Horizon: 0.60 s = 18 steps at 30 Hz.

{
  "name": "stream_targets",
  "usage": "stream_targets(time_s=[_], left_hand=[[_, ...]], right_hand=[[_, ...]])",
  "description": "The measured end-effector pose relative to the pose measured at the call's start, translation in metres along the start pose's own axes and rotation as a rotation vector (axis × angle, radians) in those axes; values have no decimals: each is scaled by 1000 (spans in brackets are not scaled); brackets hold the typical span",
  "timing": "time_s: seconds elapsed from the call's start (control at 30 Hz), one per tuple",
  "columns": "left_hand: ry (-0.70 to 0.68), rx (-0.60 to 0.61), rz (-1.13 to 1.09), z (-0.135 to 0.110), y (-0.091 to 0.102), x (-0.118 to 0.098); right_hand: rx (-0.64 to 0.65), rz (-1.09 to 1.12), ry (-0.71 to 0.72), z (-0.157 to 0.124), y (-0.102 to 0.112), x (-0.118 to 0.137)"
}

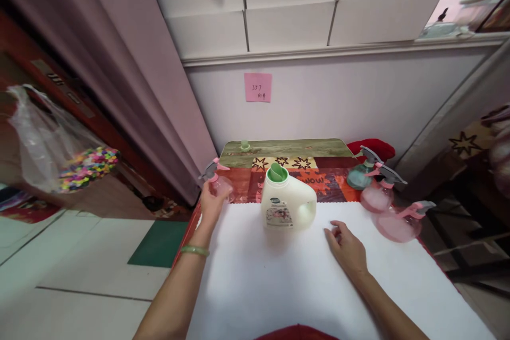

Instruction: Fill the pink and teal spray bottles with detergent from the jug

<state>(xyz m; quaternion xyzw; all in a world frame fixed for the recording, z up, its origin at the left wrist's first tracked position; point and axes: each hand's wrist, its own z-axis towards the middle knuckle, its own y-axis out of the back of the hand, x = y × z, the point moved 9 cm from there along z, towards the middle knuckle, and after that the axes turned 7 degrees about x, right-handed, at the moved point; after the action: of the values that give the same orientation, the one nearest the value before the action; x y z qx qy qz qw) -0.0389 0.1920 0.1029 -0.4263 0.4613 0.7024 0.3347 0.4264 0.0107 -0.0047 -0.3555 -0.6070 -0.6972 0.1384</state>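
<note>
My left hand (212,201) is closed round the body of a pink spray bottle (223,187) with a grey and pink trigger head, at the left edge of the table. In the middle stands an upright white jug (289,202) with a side handle, a printed label and a green spout in its uncapped mouth. My right hand (346,247) rests just right of the jug, fingers loosely curled and apart, holding nothing. Farther right are a teal spray bottle (359,175), a pink spray bottle (376,196) and another pink spray bottle (398,224).
A green cap (244,145) sits on the far left of the patterned table (239,183). White paper (279,287) covers the near part. A red item (382,150) lies behind the teal bottle. On the left hangs a clear bag (51,143) of colourful pieces beside a curtain (159,74).
</note>
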Motion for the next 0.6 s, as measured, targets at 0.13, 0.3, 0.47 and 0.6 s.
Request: stream_targets(time_s=[0.13,0.3,0.47,0.6], left_hand=[[19,73,95,33,-42,8],[12,186,196,67,-85,-2],[33,224,325,86,-104,-5],[43,315,429,96,-106,-1]], right_hand=[[-27,-69,31,-3,-3,6],[-49,-121,39,-2,-4,9],[-48,-128,37,-2,-5,11],[-43,-128,32,-2,-5,12]])
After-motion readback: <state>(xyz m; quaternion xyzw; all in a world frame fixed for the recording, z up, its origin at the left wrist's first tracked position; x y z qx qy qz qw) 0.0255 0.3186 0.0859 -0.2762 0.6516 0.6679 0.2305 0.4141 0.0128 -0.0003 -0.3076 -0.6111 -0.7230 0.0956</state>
